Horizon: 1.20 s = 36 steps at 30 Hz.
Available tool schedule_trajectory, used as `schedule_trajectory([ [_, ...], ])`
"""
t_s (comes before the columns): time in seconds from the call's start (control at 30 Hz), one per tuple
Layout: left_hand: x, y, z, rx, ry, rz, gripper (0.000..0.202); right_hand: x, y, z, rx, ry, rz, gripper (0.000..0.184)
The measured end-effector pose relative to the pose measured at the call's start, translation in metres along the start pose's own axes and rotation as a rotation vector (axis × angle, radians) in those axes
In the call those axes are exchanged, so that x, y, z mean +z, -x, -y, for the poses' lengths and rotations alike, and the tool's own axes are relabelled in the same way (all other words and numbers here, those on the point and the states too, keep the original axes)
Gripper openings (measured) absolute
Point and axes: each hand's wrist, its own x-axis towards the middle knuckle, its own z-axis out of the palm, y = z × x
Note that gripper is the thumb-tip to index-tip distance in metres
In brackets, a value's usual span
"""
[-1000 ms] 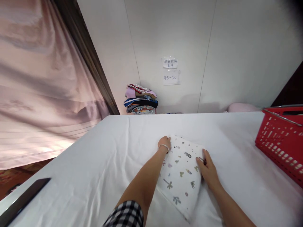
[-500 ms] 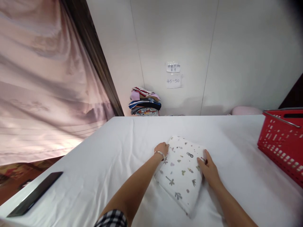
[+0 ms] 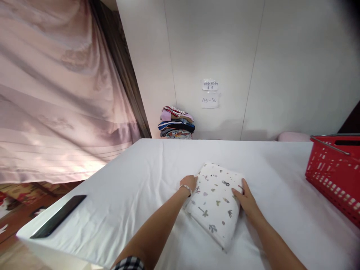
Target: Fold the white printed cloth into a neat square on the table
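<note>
A folded white cloth [image 3: 216,202] printed with small plants and shapes lies on the white-covered table [image 3: 135,187]. My left hand [image 3: 190,183], with a bracelet at the wrist, grips the cloth's left edge with curled fingers. On the cloth's right edge rests my right hand [image 3: 245,198], its fingers pressed against the fold and partly tucked under it.
A red plastic basket [image 3: 334,172] stands at the table's right edge. A dark phone [image 3: 59,215] lies near the front left corner. A stack of folded clothes [image 3: 176,123] sits behind the table by the wall. A pink curtain [image 3: 56,93] hangs on the left.
Both hands have slid nearer along the cloth's sides, and the cloth has shifted slightly toward me. The view has drifted left, so everything sits further right and the phone shows more fully.
</note>
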Motion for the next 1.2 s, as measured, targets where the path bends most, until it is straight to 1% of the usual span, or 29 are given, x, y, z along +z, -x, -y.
schedule_trajectory([
  [0.07,0.001,0.003,0.001,-0.011,0.009,-0.008,0.045,0.001,0.003,0.002,-0.019,-0.059,0.035,0.094],
  [0.17,0.005,0.008,0.001,-0.027,0.021,-0.017,0.043,0.000,-0.002,0.002,-0.106,-0.179,0.057,0.093],
  [0.2,0.006,0.010,0.001,-0.031,0.025,-0.018,0.043,-0.001,-0.005,0.001,-0.125,-0.212,0.050,0.093],
  [0.27,0.010,0.014,0.000,-0.031,0.035,-0.018,0.043,-0.003,-0.013,-0.003,-0.114,-0.220,0.014,0.093],
  [0.33,0.013,0.018,0.000,-0.027,0.050,-0.018,0.043,-0.006,-0.018,-0.007,-0.086,-0.140,-0.022,0.091],
  [0.4,0.013,0.021,0.002,-0.021,0.067,-0.019,0.043,-0.008,-0.020,-0.010,-0.091,-0.025,-0.047,0.088],
  [0.53,0.007,0.021,0.004,-0.026,0.109,-0.024,0.037,-0.007,-0.011,-0.007,-0.107,0.140,-0.068,0.084],
  [0.63,0.001,0.012,0.000,-0.030,0.148,-0.068,0.032,-0.005,-0.003,0.000,-0.087,0.179,-0.070,0.083],
  [0.7,-0.001,0.002,-0.006,-0.014,0.177,-0.101,0.032,-0.004,-0.001,0.002,-0.088,0.191,-0.069,0.082],
  [0.83,-0.003,-0.021,-0.021,0.008,0.239,-0.133,0.032,-0.004,-0.005,-0.002,-0.096,0.197,-0.062,0.082],
  [1.03,-0.002,-0.050,-0.040,-0.040,0.304,-0.121,0.033,-0.002,-0.008,-0.008,-0.138,0.194,-0.068,0.078],
  [1.2,-0.002,-0.072,-0.048,-0.117,0.320,-0.101,0.041,0.001,-0.006,-0.004,-0.165,0.212,-0.074,0.073],
])
